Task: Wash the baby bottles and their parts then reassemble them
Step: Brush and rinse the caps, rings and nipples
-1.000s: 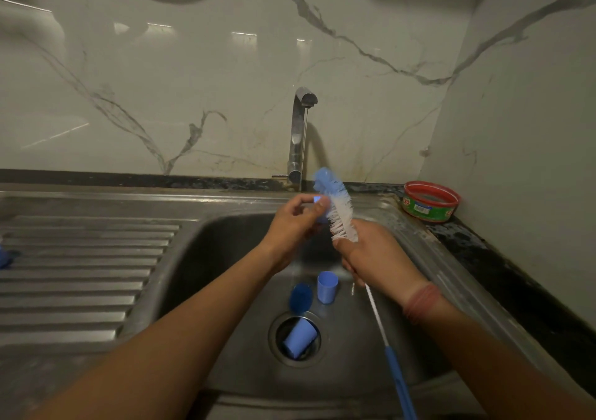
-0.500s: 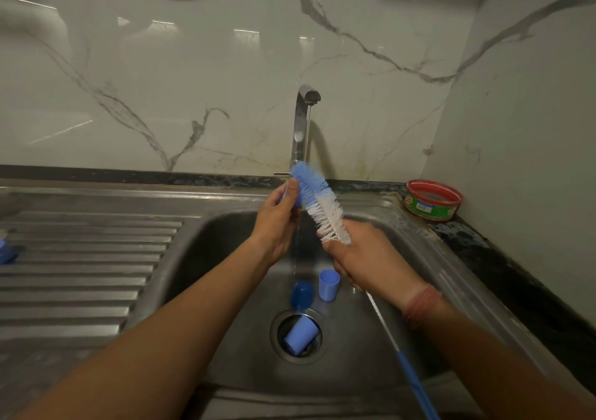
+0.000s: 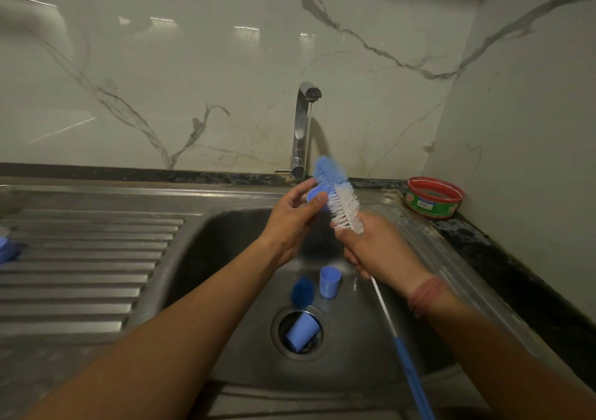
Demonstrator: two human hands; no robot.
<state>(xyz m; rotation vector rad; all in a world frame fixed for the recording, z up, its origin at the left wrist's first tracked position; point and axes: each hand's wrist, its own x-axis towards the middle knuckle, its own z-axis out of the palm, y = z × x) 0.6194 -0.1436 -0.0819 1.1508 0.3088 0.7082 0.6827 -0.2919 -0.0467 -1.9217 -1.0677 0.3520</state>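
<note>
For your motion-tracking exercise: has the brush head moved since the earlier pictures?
Yes. The brush head has swung left, now lying just right of the tap base.

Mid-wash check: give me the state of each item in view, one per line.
left hand: pinching small blue part
right hand: gripping bottle brush, bristles against the part
faucet: running
upright blue cup: standing in sink
tipped blue cup: lying in drain

Two light-blue caps point(image 3: 329, 281) point(image 3: 301, 335), one brush point(image 3: 338, 199), one tub point(image 3: 433, 197)
</note>
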